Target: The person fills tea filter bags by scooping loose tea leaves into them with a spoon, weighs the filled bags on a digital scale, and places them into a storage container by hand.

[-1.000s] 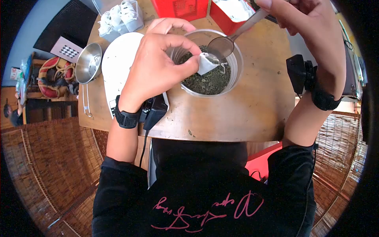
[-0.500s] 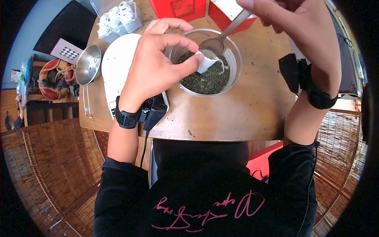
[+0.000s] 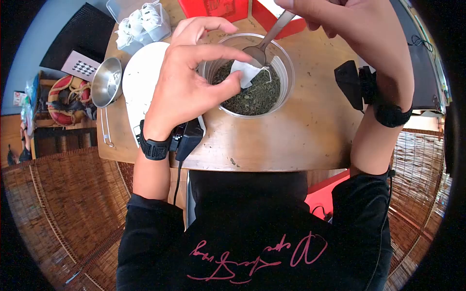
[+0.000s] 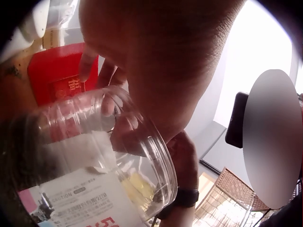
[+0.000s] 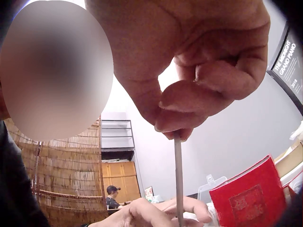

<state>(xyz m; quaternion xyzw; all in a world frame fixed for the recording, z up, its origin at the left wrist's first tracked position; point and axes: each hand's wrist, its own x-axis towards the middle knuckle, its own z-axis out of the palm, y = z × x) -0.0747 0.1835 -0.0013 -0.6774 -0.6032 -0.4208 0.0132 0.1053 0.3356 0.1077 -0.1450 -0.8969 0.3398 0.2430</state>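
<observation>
My left hand [image 3: 187, 82] pinches a small white tea bag [image 3: 247, 75] between thumb and index finger, a thin string hanging from its edge. Below the bag stands a clear plastic tub [image 3: 291, 80], partly filled with dried green tea leaves [image 3: 259, 101]. From the upper right, my right hand [image 3: 359, 34] grips a metal spoon [image 3: 277, 30] by the end of its handle. The spoon slopes downward, its bowl right at the bag's top edge and partly behind my left index finger. The right wrist view shows fingertips pinching the handle [image 5: 178, 175].
A white flat device [image 3: 141, 72] lies left of the tub, under my left forearm. Beside it is a long-handled metal pan [image 3: 108, 85]. Behind are a clear box of stringed white bags [image 3: 165, 31], a red box [image 3: 213, 8] and an open red box [image 3: 291, 30].
My right hand has moved left, bringing the spoon's bowl from above the tub's middle to the tea bag's top edge. The spoon has tipped more steeply. My left hand keeps its pinch on the bag.
</observation>
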